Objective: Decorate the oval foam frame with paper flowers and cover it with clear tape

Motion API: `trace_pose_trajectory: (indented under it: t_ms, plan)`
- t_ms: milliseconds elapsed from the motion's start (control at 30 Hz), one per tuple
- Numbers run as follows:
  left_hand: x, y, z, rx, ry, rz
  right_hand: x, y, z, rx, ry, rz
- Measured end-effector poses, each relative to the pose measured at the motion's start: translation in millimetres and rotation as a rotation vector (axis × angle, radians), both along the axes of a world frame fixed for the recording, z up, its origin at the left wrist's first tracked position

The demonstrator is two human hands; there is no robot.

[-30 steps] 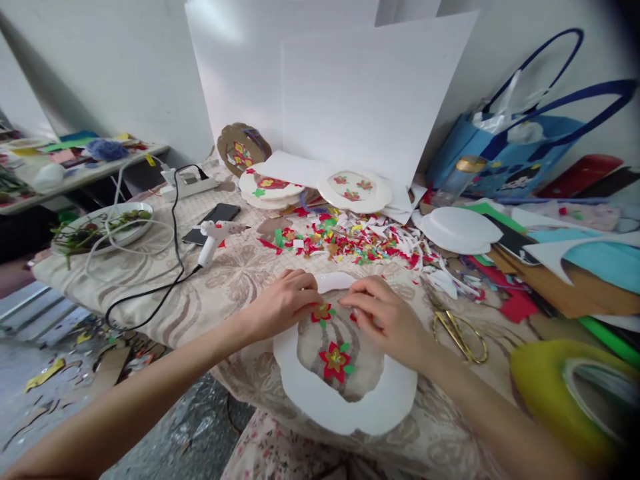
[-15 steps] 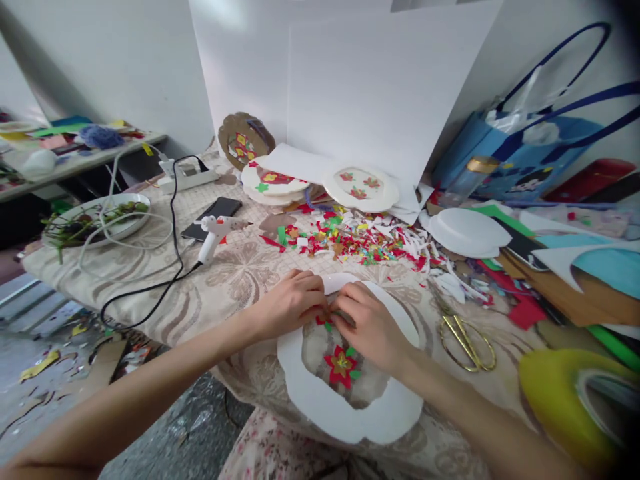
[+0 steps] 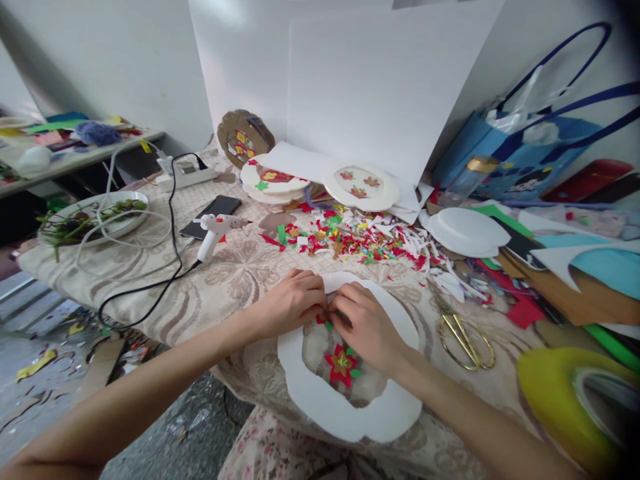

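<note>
A white scalloped paper frame (image 3: 345, 421) with a clear middle lies on the table edge before me. A red paper flower (image 3: 342, 365) with a gold centre and green leaves sits on its clear part. Over the upper part, my left hand (image 3: 296, 303) and my right hand (image 3: 367, 327) meet with fingertips pinched together. Below them shows a bit of a second red flower (image 3: 321, 321) with a green leaf, mostly covered by the fingers. What the fingertips hold, perhaps a part of this flower, is hidden.
Gold-handled scissors (image 3: 467, 343) and a yellow tape roll (image 3: 555, 400) lie to the right. A white glue gun (image 3: 213, 235) with a black cord (image 3: 175, 227) rests at left. Paper scraps (image 3: 360, 240) spread behind the frame, before finished flower plates (image 3: 361, 188). White plates (image 3: 467, 231) stand right.
Both hands stay nearly in place over the frame, fingertips still together. The right fingers shift very slightly. The frame and the flowers have not visibly moved.
</note>
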State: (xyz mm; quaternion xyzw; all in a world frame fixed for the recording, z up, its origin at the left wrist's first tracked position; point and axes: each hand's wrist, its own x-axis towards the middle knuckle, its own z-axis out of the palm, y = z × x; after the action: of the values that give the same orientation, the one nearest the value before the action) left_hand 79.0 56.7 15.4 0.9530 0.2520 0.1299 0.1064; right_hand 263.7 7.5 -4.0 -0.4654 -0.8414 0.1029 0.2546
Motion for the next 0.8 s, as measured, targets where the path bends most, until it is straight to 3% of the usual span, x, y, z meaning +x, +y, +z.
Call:
trace_pose_trajectory:
  t_ms: [333, 800]
  plan:
    - [-1.0, -0.2, 1.9, -0.042, -0.006, 0.008, 3.1, -1.0, 1.6, -0.050, 0.026, -0.025]
    - [-2.1, 0.1, 0.8, -0.026, -0.007, 0.007, 0.3, -0.8, -0.9, 0.005, -0.015, 0.005]
